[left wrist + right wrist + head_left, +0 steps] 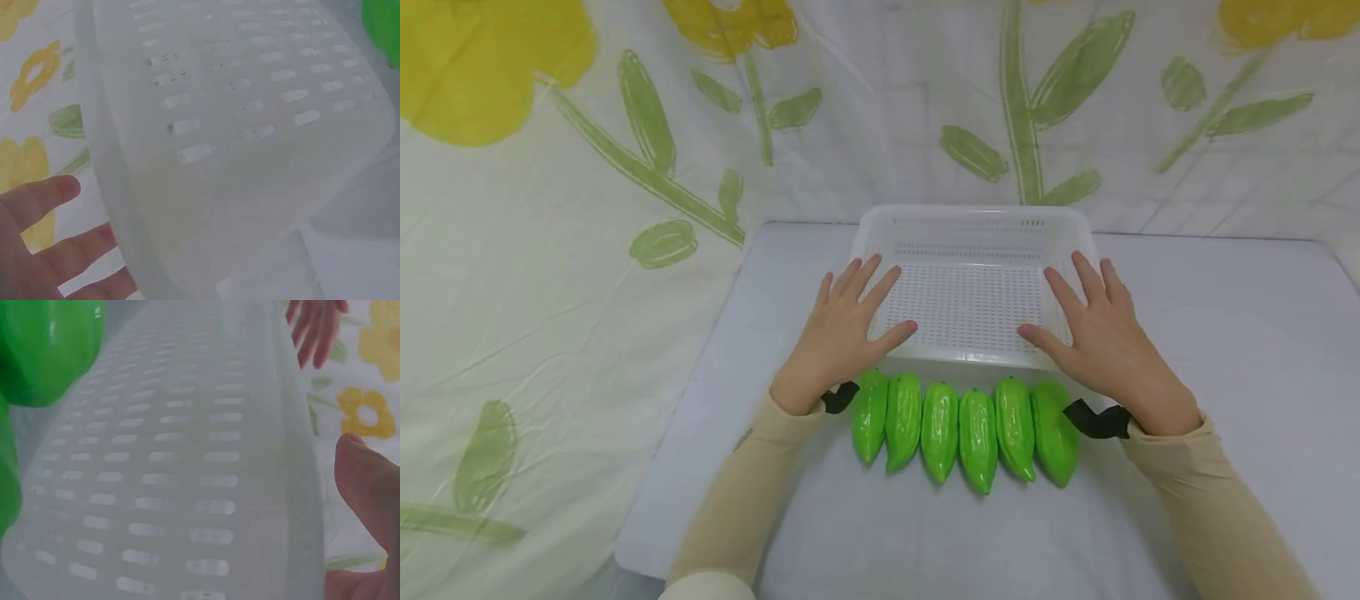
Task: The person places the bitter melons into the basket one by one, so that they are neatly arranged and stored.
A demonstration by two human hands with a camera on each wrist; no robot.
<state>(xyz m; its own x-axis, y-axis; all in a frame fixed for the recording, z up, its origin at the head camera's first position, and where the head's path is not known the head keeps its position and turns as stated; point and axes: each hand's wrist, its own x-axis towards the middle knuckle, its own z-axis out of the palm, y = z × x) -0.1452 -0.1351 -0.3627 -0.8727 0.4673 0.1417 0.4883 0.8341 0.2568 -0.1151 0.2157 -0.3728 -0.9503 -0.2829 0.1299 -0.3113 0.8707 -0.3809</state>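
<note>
A white perforated plastic basket stands on the table with nothing inside. Over its left side my left hand is spread, fingers straight and pointing away from me. My right hand mirrors it over the right side, thumb stretched inward. Neither hand grips anything. In the left wrist view, fingertips show beside the basket's rim; in the right wrist view, the thumb is near the rim. Several glossy green, ridged, pointed vegetables lie side by side in front of the basket.
The table has a pale, smooth cover. Behind it and to the left hangs a white cloth printed with yellow flowers and green leaves. A black strap goes round the right wrist, another round the left.
</note>
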